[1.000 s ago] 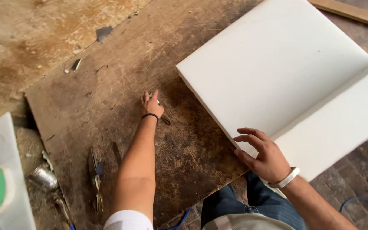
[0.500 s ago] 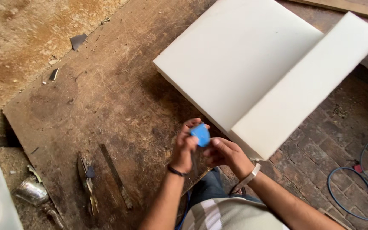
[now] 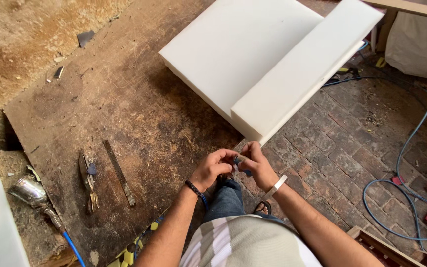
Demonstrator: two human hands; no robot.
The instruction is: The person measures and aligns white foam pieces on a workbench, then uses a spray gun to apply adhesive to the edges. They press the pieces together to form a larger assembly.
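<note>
holding a small blue thing [image 3: 241, 165] between them, the left hand [image 3: 214, 168] and the right hand [image 3: 259, 165] meet just over the near edge of the wooden board [image 3: 124, 99]. both hands have their fingers curled in and pinch the little thing at the tips. it is mostly hidden by the fingers, so what it is cannot be told. the left wrist has a dark band [image 3: 193, 188] and the right wrist has a white band [image 3: 276, 187].

just past the hands sits a big white foam pad [image 3: 238, 49], and a long white foam block [image 3: 307, 64] lies on top of it along its right side. the block's near end sticks out over the brick floor [image 3: 342, 148].

on the board, off to the left of the hands, lie a flat metal ruler [image 3: 119, 172] and a pair of big scissors [image 3: 88, 180], side by side but apart. a blue hose [image 3: 401, 163] curls on the bricks to the right.
</note>
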